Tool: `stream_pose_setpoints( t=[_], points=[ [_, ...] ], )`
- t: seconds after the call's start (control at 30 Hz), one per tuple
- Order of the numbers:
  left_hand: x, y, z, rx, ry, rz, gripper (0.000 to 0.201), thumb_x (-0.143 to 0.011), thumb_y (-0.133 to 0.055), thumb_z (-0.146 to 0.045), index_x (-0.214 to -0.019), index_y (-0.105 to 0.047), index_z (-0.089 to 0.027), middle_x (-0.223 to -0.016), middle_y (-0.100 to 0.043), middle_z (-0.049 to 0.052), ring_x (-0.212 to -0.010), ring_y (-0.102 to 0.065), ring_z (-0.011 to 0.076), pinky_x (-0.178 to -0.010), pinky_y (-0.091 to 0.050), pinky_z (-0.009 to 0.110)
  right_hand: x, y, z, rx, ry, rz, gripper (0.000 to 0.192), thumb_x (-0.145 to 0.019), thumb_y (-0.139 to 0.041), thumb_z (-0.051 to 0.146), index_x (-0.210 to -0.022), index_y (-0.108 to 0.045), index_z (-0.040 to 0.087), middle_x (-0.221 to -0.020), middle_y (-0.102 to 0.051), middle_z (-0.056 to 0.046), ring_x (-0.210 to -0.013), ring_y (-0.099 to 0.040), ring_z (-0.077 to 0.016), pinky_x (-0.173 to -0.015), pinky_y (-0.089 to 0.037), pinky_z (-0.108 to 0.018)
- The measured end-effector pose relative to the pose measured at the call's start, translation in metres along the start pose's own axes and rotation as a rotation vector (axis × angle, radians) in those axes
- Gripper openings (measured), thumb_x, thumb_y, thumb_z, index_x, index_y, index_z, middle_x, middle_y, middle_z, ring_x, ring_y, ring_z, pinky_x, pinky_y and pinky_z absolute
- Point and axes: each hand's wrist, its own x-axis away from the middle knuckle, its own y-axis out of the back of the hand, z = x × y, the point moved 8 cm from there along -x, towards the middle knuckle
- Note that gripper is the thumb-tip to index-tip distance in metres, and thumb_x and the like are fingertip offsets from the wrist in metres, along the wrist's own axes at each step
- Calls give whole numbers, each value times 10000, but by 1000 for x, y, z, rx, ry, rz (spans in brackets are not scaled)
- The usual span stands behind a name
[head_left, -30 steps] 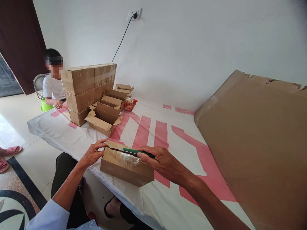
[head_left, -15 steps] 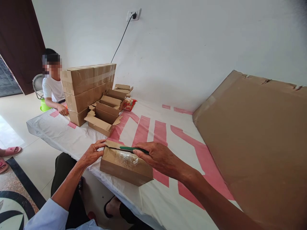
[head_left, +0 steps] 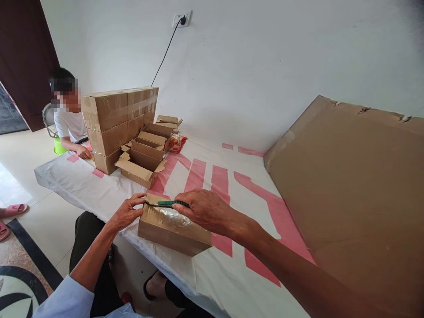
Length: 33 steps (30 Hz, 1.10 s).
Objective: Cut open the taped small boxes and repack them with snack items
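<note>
A small closed cardboard box with clear tape on its top lies near the front edge of the covered table. My left hand grips its left end, fingers at the far top corner and thumb lower down. My right hand is wrapped round a green-handled box cutter held above the box. The cutter's dark blade points left and meets the box top near my left fingertips. How deep the tip goes is too small to tell.
Open cardboard boxes stand beyond my hands, beside a wall of stacked taped boxes. A red packet lies by them. A large cardboard sheet leans at the right. Another person is behind the stack.
My right hand has moved left along the box top with the box cutter, toward my left hand. My left hand and the box stay in place.
</note>
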Motion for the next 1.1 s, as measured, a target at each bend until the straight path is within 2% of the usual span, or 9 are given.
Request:
stream_pose_setpoints(
  t=[0.23, 0.37, 0.6, 0.77, 0.9, 0.97, 1.03, 1.1],
  points=[
    [-3, -1, 1, -17, -11, 12, 402, -822, -722, -200, -1194, -853, -277, -1515, -643, 59, -1508, -457, 326, -1276, -339, 429, -1, 4, -1, 116, -37, 82, 377, -1073, -431, 284, -869, -737, 196, -912, -774, -73, -823, -670, -197, -629, -304, -311],
    [-3, 1, 1, -44, 0, 1, 419, -810, -708, -176, -1190, -853, -280, -1551, -610, 58, -1505, -470, 324, -1282, -336, 432, -3, -2, 1, 195, -64, 110, 376, -1078, -444, 291, -903, -759, 184, -896, -777, -95, -805, -696, -208, -601, -292, -327],
    [-5, 2, 0, -78, 1, -4, 332, -844, -747, -251, -1157, -856, -271, -1553, -605, 62, -1495, -491, 321, -1243, -407, 416, 2, 0, -4, 208, -41, 72, 402, -1084, -430, 288, -882, -761, 184, -925, -795, -90, -827, -709, -212, -600, -304, -329],
    [-4, 2, 0, -56, 28, -15, 302, -847, -767, -288, -1136, -852, -265, -1566, -581, 73, -1487, -501, 319, -1134, -516, 382, 5, -3, -2, 181, -66, 73, 401, -1082, -437, 275, -893, -780, 187, -919, -802, -92, -834, -719, -216, -624, -339, -321],
    [-5, 8, 7, -124, 91, -55, 280, -806, -805, -294, -1078, -852, -247, -1585, -548, 101, -1464, -513, 345, -902, -606, 340, 7, -5, -5, 171, -64, 49, 416, -1090, -423, 299, -926, -788, 183, -967, -813, -107, -878, -734, -232, -637, -358, -317],
    [-7, 7, 9, -126, 104, -56, 267, -772, -829, -280, -1035, -855, -241, -1577, -550, 105, -1426, -544, 346, -858, -608, 336, 8, -6, -10, 147, -65, 32, 419, -1087, -426, 317, -922, -789, 190, -962, -813, -108, -867, -738, -233, -639, -369, -311],
    [-8, 0, 8, -81, 74, -19, 238, -764, -832, -269, -998, -861, -239, -1537, -585, 103, -1396, -569, 331, -947, -594, 368, 7, -9, -13, 113, -53, 8, 411, -1081, -430, 323, -909, -785, 208, -964, -814, -100, -871, -745, -234, -645, -379, -305],
    [-9, -8, 3, -43, 16, 41, 214, -797, -806, -261, -1002, -868, -245, -1489, -630, 93, -1384, -580, 315, -1116, -519, 418, 5, -17, -17, 92, -46, -3, 395, -1070, -443, 323, -885, -777, 222, -948, -814, -95, -874, -754, -245, -647, -385, -308]
  ],
)
